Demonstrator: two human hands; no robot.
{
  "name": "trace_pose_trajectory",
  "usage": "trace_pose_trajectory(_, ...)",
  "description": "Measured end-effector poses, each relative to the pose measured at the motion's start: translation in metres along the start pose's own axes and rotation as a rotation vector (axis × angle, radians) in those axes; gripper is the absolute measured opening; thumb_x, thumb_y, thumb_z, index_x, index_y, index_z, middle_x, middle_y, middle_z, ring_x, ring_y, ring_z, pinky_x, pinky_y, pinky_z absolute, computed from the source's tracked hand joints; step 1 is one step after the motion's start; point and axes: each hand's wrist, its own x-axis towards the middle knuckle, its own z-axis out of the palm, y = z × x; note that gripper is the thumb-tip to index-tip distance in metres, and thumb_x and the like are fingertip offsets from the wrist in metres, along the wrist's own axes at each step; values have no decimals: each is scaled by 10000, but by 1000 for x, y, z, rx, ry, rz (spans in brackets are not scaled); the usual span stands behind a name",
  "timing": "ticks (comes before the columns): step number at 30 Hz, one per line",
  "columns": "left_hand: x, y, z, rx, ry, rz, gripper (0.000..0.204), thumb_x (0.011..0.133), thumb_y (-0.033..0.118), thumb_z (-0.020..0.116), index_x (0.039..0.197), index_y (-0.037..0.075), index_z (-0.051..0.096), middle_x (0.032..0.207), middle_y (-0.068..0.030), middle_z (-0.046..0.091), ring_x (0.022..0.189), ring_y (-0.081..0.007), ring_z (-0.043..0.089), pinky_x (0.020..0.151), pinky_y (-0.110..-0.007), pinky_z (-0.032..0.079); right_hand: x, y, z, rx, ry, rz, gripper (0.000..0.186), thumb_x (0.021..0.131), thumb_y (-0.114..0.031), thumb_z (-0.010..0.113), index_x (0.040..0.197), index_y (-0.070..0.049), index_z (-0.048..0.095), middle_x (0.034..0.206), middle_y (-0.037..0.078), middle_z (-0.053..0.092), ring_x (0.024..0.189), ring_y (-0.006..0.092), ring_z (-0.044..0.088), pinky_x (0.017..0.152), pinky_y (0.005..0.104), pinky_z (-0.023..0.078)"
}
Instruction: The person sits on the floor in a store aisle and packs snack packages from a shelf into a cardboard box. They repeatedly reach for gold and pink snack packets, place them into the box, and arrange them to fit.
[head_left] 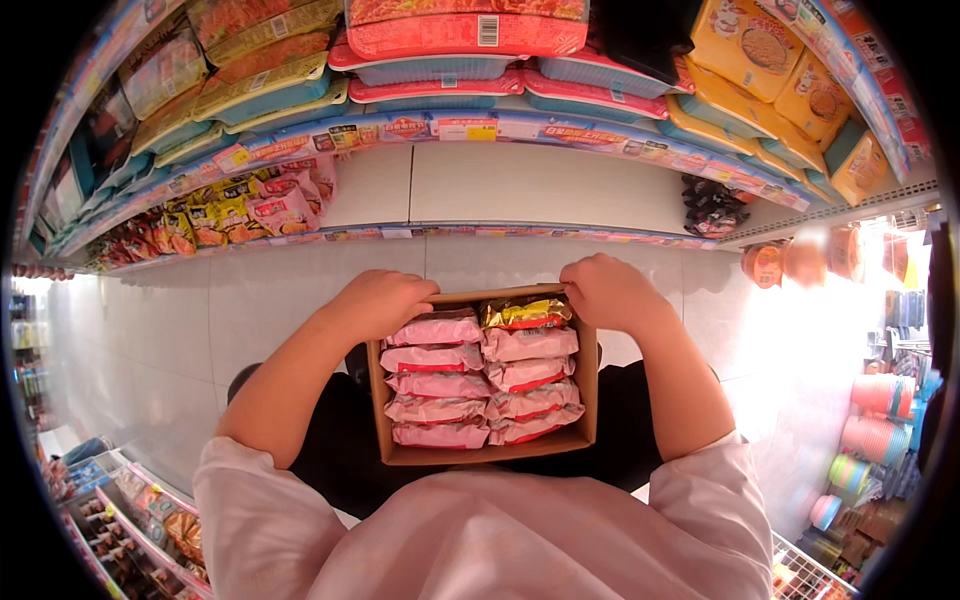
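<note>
An open cardboard box (pixel 490 455) sits low in front of my body, close to my lap. Inside it, pink packets (pixel 435 357) stand packed in two columns, and one gold-and-yellow packet (pixel 525 314) lies at the far end of the right column. My left hand (pixel 385 302) is closed on the box's far left corner, its fingers bent over the rim. At the far right corner, my right hand (pixel 605 290) grips the rim in the same way. The box's underside and what supports it are hidden.
Ahead runs a curved-looking shelf edge (pixel 480 130), with red, yellow and orange food trays stacked above. The lower shelf (pixel 480 185) holds several bagged packets (pixel 245 208) at left and dark packets (pixel 712 205) at right. Bowl stacks (pixel 876 437) stand right; another rack (pixel 150 520) is behind left.
</note>
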Motion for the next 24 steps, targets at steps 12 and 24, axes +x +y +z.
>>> trace_pose_trajectory(12,-5,1,9,-24,84,-24,276,1017,260,668,1237,96,704,1124,-156,741,1084,-394,690,915,-514,552,38,20,-195,-13,1325,-59,248,923,-191,781,1067,8,751,958,163,748,910,265,732,809,374,566)
trace_pose_trajectory(24,-3,-3,14,-18,102,-16,226,1026,286,654,1156,106,699,1097,-146,739,1070,-392,694,897,-528,555,24,28,-177,303,1252,17,356,950,-287,798,1209,-46,766,1044,125,811,978,230,781,878,369,591)
